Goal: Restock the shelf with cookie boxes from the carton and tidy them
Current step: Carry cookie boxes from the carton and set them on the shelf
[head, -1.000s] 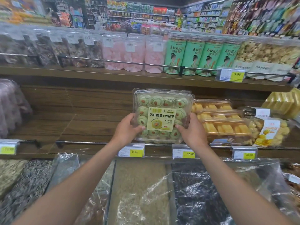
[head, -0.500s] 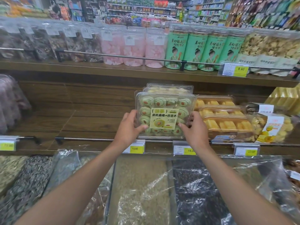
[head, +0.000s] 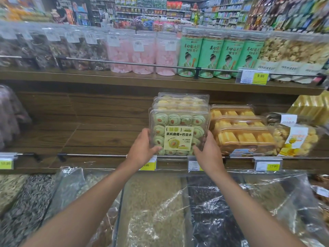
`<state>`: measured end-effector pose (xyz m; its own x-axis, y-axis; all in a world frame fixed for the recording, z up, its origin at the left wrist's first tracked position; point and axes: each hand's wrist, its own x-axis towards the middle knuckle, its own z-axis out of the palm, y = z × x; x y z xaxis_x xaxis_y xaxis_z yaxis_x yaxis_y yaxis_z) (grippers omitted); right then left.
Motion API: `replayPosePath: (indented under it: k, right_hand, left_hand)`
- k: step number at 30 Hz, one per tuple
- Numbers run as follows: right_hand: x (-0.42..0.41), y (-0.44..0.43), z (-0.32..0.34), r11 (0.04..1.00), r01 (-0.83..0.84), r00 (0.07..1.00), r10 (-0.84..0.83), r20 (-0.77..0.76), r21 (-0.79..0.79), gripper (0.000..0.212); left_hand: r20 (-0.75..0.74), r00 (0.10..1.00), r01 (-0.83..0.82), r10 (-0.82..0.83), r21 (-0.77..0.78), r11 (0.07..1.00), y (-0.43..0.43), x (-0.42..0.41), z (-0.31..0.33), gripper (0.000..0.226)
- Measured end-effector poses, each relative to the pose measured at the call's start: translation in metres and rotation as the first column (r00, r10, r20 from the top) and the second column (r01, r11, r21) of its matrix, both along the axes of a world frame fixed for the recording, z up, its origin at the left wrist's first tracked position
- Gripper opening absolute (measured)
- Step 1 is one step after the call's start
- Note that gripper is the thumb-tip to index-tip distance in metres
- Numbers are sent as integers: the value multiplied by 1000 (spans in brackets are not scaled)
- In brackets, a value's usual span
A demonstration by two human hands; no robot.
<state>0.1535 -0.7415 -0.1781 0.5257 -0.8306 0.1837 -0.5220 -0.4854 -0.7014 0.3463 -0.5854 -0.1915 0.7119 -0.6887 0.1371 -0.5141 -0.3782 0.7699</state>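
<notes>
Head view looks onto a wooden shelf (head: 53, 139) in a shop aisle, its boards bare to the left of the hands up to a thin rail (head: 96, 155) along the front edge. Left hand (head: 142, 148) and right hand (head: 208, 154) clasp the two sides of a green cookie box (head: 178, 129) standing upright before paler boxes (head: 181, 100). Yellow biscuit trays (head: 240, 132) sit just right of it.
</notes>
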Motion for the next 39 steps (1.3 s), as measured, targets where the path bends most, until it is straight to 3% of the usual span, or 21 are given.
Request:
replayPosePath:
  k: [6,10,16,20,27,39]
  right_hand:
    - [-5,12,-5,998,-17,997,22,-77,63,81]
    - [-10,15,-3,998,-33,994,38,-106,49,82]
    - [-21,27,-3,996,-79,984,85,-155,43,61]
    - [-28,47,2,990,-139,960,140,-243,21,74]
    - [-19,107,11,953,-299,880,262,-396,-36,82]
    - [28,278,2,791,-586,755,457,-470,-173,84]
  left_hand:
    - [22,1000,2,-3,46,999,4,-2,3,57]
    - [76,997,-15,5,124,992,11,-4,10,52]
    - [142,990,-41,15,180,983,37,-10,23,80]
    - [216,976,-72,22,224,972,69,-13,23,72]
    - [403,915,-159,33,284,946,146,-20,14,74]
    - [422,882,-389,209,403,829,365,-48,-7,81]
